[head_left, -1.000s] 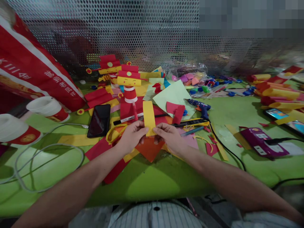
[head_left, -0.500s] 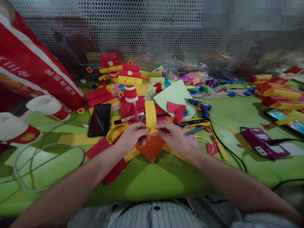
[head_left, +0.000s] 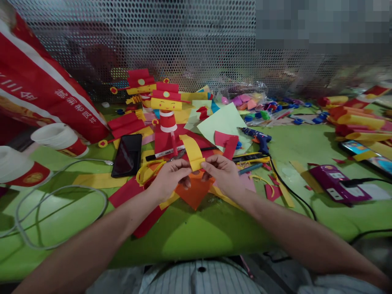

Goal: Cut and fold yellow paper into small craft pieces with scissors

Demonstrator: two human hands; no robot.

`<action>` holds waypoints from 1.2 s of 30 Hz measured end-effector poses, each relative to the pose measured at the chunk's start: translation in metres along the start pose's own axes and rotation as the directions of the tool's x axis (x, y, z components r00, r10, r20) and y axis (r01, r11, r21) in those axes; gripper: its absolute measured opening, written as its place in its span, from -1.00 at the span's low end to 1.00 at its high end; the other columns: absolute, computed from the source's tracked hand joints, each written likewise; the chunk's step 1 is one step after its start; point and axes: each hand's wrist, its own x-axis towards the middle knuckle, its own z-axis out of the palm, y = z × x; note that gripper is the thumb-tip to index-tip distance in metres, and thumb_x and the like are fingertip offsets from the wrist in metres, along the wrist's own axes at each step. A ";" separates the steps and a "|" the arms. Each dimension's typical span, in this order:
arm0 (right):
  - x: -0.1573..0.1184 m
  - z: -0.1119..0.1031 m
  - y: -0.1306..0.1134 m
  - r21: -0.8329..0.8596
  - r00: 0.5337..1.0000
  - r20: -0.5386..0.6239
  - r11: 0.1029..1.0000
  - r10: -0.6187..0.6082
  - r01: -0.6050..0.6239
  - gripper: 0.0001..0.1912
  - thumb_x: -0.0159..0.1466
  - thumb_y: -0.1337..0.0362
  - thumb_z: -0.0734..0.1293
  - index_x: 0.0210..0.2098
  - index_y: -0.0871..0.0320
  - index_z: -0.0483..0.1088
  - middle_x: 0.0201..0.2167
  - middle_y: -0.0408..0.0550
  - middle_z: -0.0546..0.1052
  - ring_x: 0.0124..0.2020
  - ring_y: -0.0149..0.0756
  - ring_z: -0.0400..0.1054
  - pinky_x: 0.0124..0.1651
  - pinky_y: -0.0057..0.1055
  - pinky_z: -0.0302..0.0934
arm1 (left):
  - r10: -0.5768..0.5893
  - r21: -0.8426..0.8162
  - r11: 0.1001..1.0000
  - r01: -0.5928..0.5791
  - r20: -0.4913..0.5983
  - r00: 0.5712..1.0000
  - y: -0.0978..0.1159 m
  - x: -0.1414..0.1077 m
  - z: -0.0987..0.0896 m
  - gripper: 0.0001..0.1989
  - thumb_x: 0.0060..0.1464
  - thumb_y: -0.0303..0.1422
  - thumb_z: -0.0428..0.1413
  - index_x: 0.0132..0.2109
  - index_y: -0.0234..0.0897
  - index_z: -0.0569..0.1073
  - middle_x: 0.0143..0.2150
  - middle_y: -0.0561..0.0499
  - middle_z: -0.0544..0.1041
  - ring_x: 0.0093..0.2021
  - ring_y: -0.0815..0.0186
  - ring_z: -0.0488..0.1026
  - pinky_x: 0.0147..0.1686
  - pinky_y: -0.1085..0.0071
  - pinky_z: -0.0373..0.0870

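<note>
My left hand (head_left: 170, 176) and my right hand (head_left: 221, 173) pinch the near end of a yellow paper strip (head_left: 192, 151) between their fingertips, above the green table (head_left: 196, 232). The strip's near end is folded up into a small flap and its far part leans left. Under my hands lie an orange paper square (head_left: 194, 192) and red paper pieces (head_left: 147, 212). Yellow-handled scissors (head_left: 147, 170) rest just left of my left hand. A black marker (head_left: 165, 153) lies behind the strip.
A black phone (head_left: 127, 155) lies to the left, paper-cup figures (head_left: 167, 108) stand behind, a blue glue gun (head_left: 259, 139) with its black cord at right. White cups (head_left: 61, 141), a grey cable loop (head_left: 61, 212), a purple box (head_left: 338, 183) and paper rolls (head_left: 358, 120) surround. Mesh wall behind.
The strip stood upright and flat a second ago; since then my fingers have folded its near end up and its far part has tipped to the left.
</note>
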 end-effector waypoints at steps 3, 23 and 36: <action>0.000 0.001 0.000 0.047 1.000 -0.005 0.999 0.002 -0.001 -0.59 -0.19 0.05 0.50 -0.56 0.16 0.28 -0.75 -0.29 0.40 -0.78 -0.50 0.28 -0.70 -0.56 0.17 | 0.012 0.056 0.998 -0.013 0.015 1.000 -0.001 -0.001 0.000 -0.94 -0.12 -0.41 0.10 -0.41 -0.31 0.40 -0.62 0.13 0.41 -0.64 0.47 0.35 -0.58 0.53 0.29; -0.004 0.003 0.002 0.033 0.997 0.028 0.996 0.077 -0.078 -0.58 -0.18 0.04 0.49 -0.58 0.15 0.24 -0.79 -0.30 0.35 -0.78 -0.51 0.23 -0.68 -0.54 0.12 | 0.120 0.272 0.956 -0.106 -0.036 0.992 -0.005 -0.002 0.002 -0.84 -0.04 -0.28 0.10 -0.39 -0.29 0.36 -0.49 0.08 0.48 -0.67 0.51 0.32 -0.63 0.54 0.29; -0.003 0.000 0.007 0.027 0.994 0.093 0.998 0.055 -0.058 -0.64 -0.10 0.03 0.45 -0.54 0.17 0.33 -0.73 -0.29 0.36 -0.75 -0.55 0.21 -0.67 -0.56 0.10 | 0.092 0.263 0.960 -0.093 0.015 0.996 -0.005 -0.002 0.003 -0.85 -0.05 -0.31 0.10 -0.34 -0.30 0.37 -0.44 0.07 0.50 -0.66 0.53 0.31 -0.62 0.54 0.30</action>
